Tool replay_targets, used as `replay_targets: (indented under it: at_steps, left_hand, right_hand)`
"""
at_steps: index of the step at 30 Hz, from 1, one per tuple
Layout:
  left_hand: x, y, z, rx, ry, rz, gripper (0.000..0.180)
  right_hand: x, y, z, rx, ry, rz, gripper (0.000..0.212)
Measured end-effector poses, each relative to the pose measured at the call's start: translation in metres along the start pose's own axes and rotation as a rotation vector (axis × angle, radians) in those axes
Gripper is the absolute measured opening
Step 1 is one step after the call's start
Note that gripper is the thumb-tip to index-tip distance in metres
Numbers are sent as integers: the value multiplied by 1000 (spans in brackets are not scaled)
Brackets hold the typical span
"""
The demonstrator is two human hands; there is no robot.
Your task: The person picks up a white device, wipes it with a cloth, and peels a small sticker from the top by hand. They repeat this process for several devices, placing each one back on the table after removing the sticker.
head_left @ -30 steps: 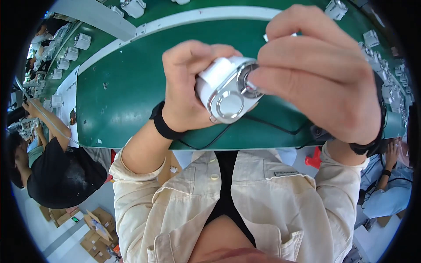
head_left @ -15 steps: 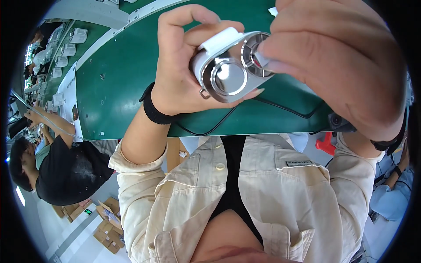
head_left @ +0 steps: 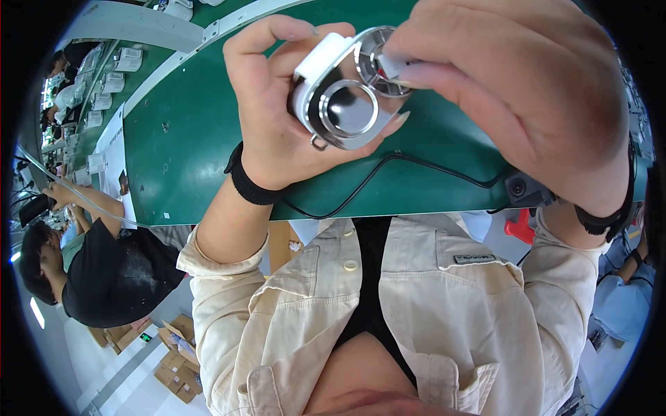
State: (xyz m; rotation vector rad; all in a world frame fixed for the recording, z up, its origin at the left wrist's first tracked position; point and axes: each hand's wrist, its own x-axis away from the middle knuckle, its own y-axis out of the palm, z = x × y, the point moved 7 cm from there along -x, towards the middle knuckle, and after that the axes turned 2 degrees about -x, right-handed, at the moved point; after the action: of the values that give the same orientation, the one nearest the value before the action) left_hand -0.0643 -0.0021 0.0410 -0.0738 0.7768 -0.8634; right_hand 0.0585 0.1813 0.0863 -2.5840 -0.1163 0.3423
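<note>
My left hand (head_left: pixel 260 125) is wrapped round a small white-and-chrome device (head_left: pixel 349 111), held tilted above the green table. Its mirror-like face carries a round polished disc beside a round spoked opening (head_left: pixel 370 61), with a bit of red inside. A white block (head_left: pixel 324 55) juts from its upper side, and a small metal loop (head_left: pixel 318 143) sticks out at its lower corner. Between thumb and fingertips, my right hand (head_left: pixel 513 83) pinches a small whitish piece (head_left: pixel 393 68) at the spoked opening. Whether the piece touches the spokes I cannot tell.
A black cable (head_left: pixel 388 158) runs over the green table (head_left: pixel 187 139) to a small black camera-like box (head_left: pixel 525 188) near the front edge. A co-worker in black (head_left: pixel 118 277) sits at the left. Cardboard boxes (head_left: pixel 177 374) stand on the floor. A red object (head_left: pixel 519 227) lies beyond the edge.
Both hands and the device have shifted a little to the left. The right fingers still pinch the whitish piece at the spoked opening.
</note>
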Motion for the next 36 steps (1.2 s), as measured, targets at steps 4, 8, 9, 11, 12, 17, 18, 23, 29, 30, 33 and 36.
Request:
replay_targets:
  at_steps: [4,8,9,11,12,17,18,23,29,30,33,36]
  left_hand:
    - [-7,1,15,-235,-8,33,90]
    - [1,-9,6,169,64,232,88]
    - [-1,-8,12,102,110,195,87]
    - [-3,-4,21,-26,188,122,85]
    - [-1,-3,19,-29,199,122,85]
    - [1,-1,14,-68,193,172,84]
    - [0,0,14,-99,191,176,84]
    - [3,4,8,-162,162,198,83]
    - [4,2,6,-139,120,191,85]
    - [6,4,2,-126,53,162,87]
    - [2,0,-1,-178,-8,149,93]
    - [3,0,-1,-302,-51,147,99]
  right_hand:
    - [-40,6,-11,-47,-1,30,37]
    - [-75,13,-41,-38,-56,63,37]
    - [-73,19,-31,-192,-42,75,34]
    - [-70,34,-7,-505,-2,91,29]
    - [-71,42,-2,-498,-10,93,29]
    - [-77,67,3,-818,-43,-35,34]
    - [-78,67,4,-861,-27,-52,35]
    - [-76,67,7,-772,-88,-90,36]
    - [-77,75,14,-940,74,-68,31]
    - [-77,79,21,-1010,167,-59,30]
    - [-84,63,35,-939,233,-59,29]
    - [-91,24,55,-716,209,-71,30]
